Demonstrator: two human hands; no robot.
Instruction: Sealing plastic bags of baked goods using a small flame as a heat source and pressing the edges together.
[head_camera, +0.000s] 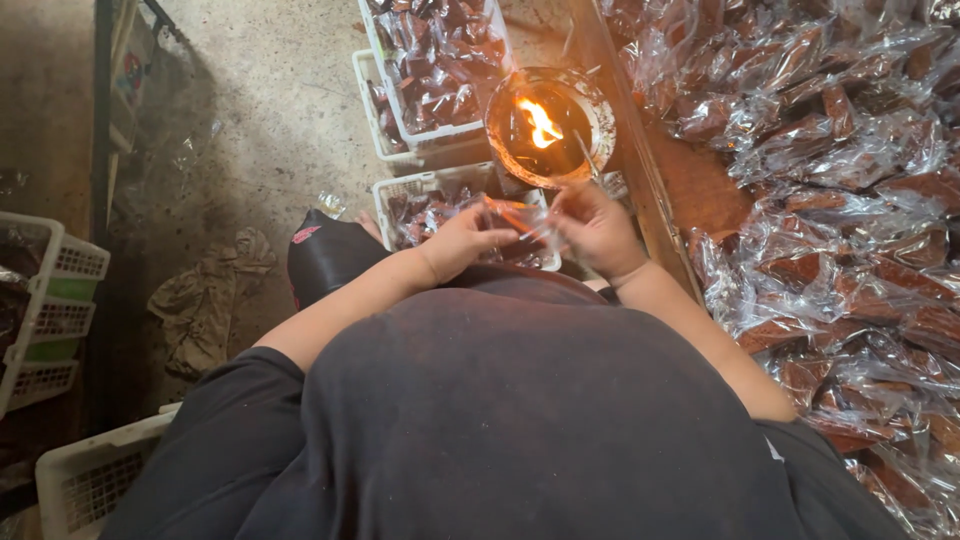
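Your left hand (462, 243) and right hand (595, 228) pinch between them a small clear plastic packet with a reddish-brown piece inside (518, 218), held at 12 o'clock from your chest, just below the round metal dish with an open flame (548, 125). It looks light, crinkly and slippery; grip its film edges. A white plastic basket (400, 190) sits beneath; the worktop (690, 190) at 2 o'clock carries more packets.

Pile of wrapped brown bars (850, 200) cut off at right edge, packet (522, 218) half hidden by fingers (500, 238), its contents blurred
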